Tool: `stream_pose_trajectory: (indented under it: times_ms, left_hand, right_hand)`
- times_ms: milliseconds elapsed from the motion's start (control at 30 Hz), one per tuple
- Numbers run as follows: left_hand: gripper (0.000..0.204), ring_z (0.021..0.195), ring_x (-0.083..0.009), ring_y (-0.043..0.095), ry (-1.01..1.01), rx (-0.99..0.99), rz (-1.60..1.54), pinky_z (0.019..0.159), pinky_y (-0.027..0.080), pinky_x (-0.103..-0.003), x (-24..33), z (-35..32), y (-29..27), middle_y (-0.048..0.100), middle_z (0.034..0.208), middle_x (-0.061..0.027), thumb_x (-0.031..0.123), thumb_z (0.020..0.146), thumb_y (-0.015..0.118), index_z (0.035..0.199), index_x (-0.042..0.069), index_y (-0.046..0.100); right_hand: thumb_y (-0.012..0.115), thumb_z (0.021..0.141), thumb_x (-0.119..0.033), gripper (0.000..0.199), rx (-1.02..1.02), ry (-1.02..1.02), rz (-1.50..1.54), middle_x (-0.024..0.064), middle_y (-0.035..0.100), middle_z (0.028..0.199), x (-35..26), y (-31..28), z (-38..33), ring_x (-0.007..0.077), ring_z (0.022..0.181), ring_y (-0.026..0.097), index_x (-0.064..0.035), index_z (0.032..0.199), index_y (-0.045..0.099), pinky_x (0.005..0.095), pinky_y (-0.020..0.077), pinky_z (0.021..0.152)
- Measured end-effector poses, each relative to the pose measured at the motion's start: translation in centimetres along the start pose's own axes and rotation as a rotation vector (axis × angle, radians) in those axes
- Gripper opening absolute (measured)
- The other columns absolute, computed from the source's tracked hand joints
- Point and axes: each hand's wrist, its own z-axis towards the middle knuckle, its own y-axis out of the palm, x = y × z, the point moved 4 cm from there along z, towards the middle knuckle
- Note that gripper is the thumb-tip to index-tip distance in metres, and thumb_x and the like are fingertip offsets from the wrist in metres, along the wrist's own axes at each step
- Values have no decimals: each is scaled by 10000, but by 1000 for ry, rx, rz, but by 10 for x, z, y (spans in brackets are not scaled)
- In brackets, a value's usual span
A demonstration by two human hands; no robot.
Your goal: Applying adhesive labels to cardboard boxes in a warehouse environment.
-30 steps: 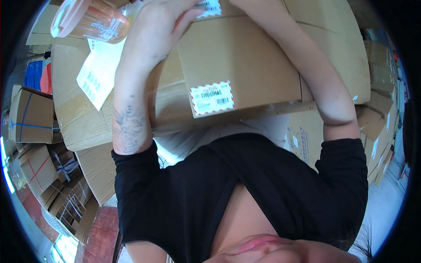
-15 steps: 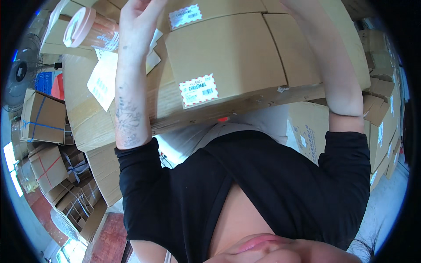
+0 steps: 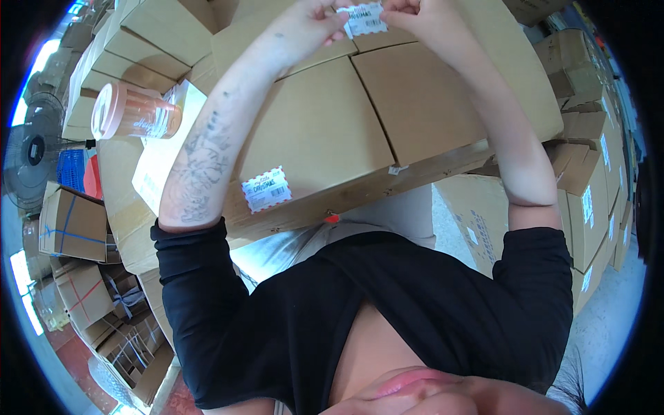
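Note:
My left hand [image 3: 315,28] and my right hand [image 3: 425,19] are at the far side of several brown cardboard boxes. Between them is a small white sticker label [image 3: 365,21] with a scalloped, red-and-blue dashed border. My left fingers grip its left end, and my right thumb and finger pinch its right end. It lies over a far box top; whether it touches the cardboard I cannot tell. A similar label [image 3: 267,189] is stuck on the near edge of the large front-left box [image 3: 318,124]. Beside that sits another box [image 3: 429,97].
Left of my forearm, a clear cup with a pink lid [image 3: 135,114] lies tilted on white paper sheets [image 3: 149,176]. More cartons [image 3: 142,45] stand at the far left. A fan [image 3: 33,149] and strapped boxes [image 3: 72,225] are lower left; stacked cartons [image 3: 588,207] line the right.
My hands have come together, and a label now shows between them. The view has shifted, so the boxes sit lower and more to the left. My left forearm now slants rightward.

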Motion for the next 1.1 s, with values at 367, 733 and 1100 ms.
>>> stream_pose_trajectory:
  times_ms: [367,733,1100]
  left_hand:
    - [418,916,-21,511,-219,-183,91,774,381,-210,27,0,25,640,1017,60,320,946,632,1294,90,598]
    - [374,833,-71,577,-159,-59,353,765,437,-237,8,17,22,665,922,-6,234,874,737,1180,51,623]
    - [532,855,-119,624,-165,51,463,805,470,-269,9,10,19,689,922,-63,181,842,770,1312,52,556]
  right_hand:
    - [636,787,70,1064,6,90,-51,97,627,845,33,-16,-9,142,744,626,-68,1561,-80,267,512,669]
    - [604,820,59,1025,27,24,61,79,588,853,45,-11,-13,125,753,585,-112,1569,-75,257,485,682]
    - [595,847,34,999,24,141,-139,111,617,843,28,-11,-15,185,754,607,-163,1577,-56,321,495,734]
